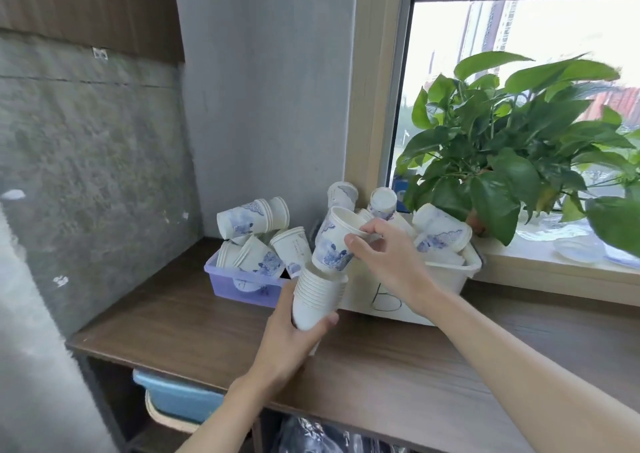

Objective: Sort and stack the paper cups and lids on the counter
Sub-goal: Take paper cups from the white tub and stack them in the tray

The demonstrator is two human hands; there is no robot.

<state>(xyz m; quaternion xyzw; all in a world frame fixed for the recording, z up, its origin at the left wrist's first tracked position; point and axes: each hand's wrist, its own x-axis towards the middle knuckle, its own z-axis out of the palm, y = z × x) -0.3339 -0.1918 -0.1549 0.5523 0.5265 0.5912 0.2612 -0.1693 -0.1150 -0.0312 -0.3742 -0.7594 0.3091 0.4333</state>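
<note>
A dark brown, wood-grain counter [180, 317] is seen running across the lower half of the frame. It is set into a corner of grey wall [263, 106] at the left and is met by a pale window ledge [554, 272] at the right. Two bins are set directly on it, toward its back edge: a translucent purple bin [242, 288] left of centre and a white bin [446, 279] just right of centre, marked with a hand-drawn letter B [386, 300] on its front wall. Both are heaped with paper cups [242, 224]. Whether the bins touch cannot be told, as the place between them is covered.
</note>
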